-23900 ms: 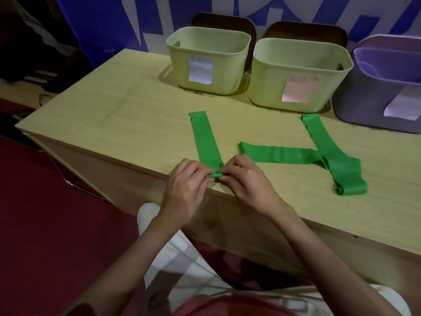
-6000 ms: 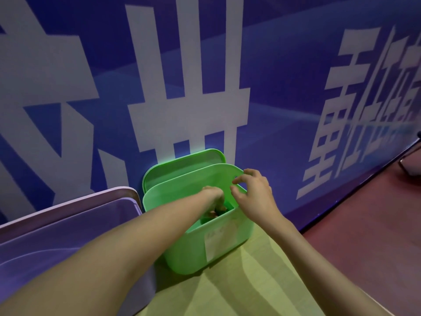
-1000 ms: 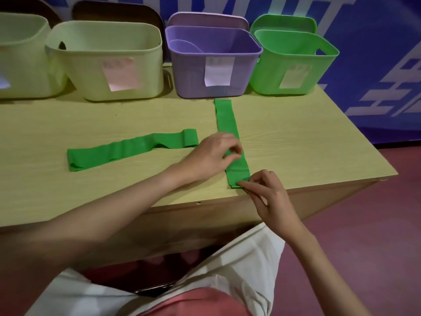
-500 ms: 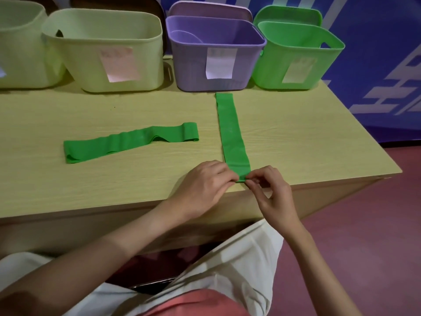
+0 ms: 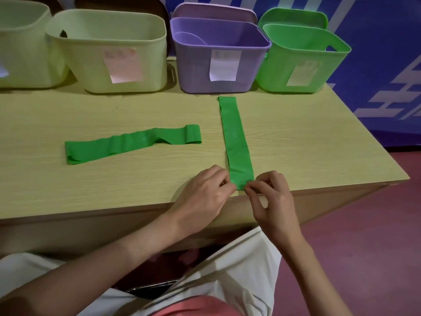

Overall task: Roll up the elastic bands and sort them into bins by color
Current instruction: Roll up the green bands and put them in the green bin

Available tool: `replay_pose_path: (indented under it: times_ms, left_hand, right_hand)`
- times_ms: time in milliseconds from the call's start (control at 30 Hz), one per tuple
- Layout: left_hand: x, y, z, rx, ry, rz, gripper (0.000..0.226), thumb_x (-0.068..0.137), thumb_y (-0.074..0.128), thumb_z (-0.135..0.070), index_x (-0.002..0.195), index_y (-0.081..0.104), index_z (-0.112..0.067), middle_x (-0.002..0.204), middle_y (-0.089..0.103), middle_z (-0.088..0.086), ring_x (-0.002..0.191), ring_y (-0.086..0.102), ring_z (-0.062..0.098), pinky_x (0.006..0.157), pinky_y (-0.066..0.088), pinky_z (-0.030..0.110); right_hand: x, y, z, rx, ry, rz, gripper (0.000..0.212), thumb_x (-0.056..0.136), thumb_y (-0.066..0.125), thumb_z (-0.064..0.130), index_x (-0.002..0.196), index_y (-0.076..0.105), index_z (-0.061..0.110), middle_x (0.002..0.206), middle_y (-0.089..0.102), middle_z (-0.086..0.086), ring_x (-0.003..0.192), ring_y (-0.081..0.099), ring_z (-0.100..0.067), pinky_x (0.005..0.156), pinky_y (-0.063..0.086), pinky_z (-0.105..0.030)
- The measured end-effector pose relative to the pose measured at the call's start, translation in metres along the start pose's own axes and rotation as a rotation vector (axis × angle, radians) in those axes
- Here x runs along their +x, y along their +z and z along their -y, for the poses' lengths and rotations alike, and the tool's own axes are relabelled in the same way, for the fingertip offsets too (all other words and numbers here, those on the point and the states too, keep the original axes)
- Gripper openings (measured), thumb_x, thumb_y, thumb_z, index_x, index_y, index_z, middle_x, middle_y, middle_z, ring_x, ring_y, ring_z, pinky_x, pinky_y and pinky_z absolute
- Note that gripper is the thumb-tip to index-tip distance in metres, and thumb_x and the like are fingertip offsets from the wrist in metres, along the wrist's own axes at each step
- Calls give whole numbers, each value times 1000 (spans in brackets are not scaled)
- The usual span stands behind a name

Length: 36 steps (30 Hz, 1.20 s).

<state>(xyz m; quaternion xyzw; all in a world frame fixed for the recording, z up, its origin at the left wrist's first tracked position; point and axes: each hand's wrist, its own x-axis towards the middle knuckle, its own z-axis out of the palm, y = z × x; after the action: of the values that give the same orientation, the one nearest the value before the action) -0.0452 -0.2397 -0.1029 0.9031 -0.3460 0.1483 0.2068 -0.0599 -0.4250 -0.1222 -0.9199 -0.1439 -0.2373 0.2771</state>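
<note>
Where the table's (image 5: 68, 192) near edge runs, two bare hands work one band: left hand (image 5: 205, 195) and right hand (image 5: 272, 199) each pinch a near corner of the straight green elastic band (image 5: 237, 142), fingers curled tight, thumbs against forefingers. That band is a flat, smooth, thin strip, doubled into a loop, lying square to the near edge and reaching almost to the foot of the purple bin (image 5: 218, 55). No roll visible at the pinched end, just a small fold.

Band count: 2, both green. Second green band (image 5: 129, 143) lies left of the first, well apart, running roughly parallel to the near edge, slightly skewed, rippled along its length, both folded ends puffed open.

Table: pale wood-grain laminate, square edges.

Bin count: 4, in a row along the far edge, all rounded-corner plastic tubs, each with a paper label on the front wall. Left to right: pale yellow-green bin (image 5: 20, 49), cut off by frame; second pale yellow-green bin (image 5: 109, 39) with pinkish label; purple bin, white label; green bin (image 5: 303, 53) at the far right corner, handle slot visible in its right wall. Purple and green each have a matching lid standing behind.
</note>
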Motion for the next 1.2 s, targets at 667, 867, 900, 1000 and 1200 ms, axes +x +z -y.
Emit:
replay_pose_path:
  times_ms: [667,867,900,1000,1200]
  left_hand:
    - [-13,-14,-22,258,-166,231,55,84,32,-25,132,54,-9,144,41,18,131,38,32,106,37,46]
    - [-13,-13,-24,269,-190,231,56,83,32,-26,131,55,-10,143,43,17,131,40,32,105,39,46]
    - [-13,-13,-24,268,-191,232,56,84,32,-26,132,55,-10,143,43,17,131,40,32,105,39,46]
    - [-13,-11,-23,264,-187,232,56,84,31,-26,133,53,-10,145,41,17,132,38,32,107,37,46]
    - [-14,-9,-22,262,-198,228,57,85,31,-27,135,51,-10,148,37,16,134,36,32,108,35,46]
  right_hand:
    - [-20,18,1,-149,-24,-133,24,95,58,21,112,71,11,112,63,-7,99,55,-26,82,40,-36]
    - [-7,31,5,49,135,-308,13,88,65,22,86,76,15,94,66,-1,83,55,-19,72,43,-40]
    - [-7,31,5,76,156,-310,13,87,66,23,87,76,15,94,65,0,84,53,-18,72,44,-41]
    - [-5,29,5,130,190,-297,9,85,72,17,93,72,11,94,63,0,87,51,-16,70,48,-41]
    - [-2,20,4,49,-17,-243,4,83,71,0,86,70,3,83,66,-4,78,55,-16,71,45,-24]
